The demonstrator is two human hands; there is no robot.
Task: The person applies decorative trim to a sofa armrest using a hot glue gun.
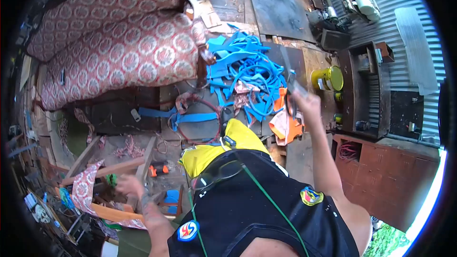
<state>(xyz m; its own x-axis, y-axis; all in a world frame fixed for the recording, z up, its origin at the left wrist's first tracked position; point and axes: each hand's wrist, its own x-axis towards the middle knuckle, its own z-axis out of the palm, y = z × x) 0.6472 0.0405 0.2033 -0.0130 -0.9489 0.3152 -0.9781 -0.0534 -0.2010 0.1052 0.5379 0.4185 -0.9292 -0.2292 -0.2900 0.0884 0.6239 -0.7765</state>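
My right hand (307, 103) is raised at the right and closed around a pair of scissors (286, 62). Their blade points up and away, and a dark handle loop shows beside my fingers; motion blurs them. Below the scissors are orange and pink fabric pieces (287, 128). Down at the left, my left hand (130, 185) reaches out over a wooden frame (114, 169), its fingers smeared by motion. A strip of red-patterned fabric (84, 188) hangs over that frame, close to my left hand.
A patterned sofa (138, 57) fills the upper left. Blue foam strips (247, 66) lie heaped on the floor ahead. To the right stand a yellow can (328, 79) and a dark shelf (364, 90). An orange-and-black tool (159, 170) lies near the frame.
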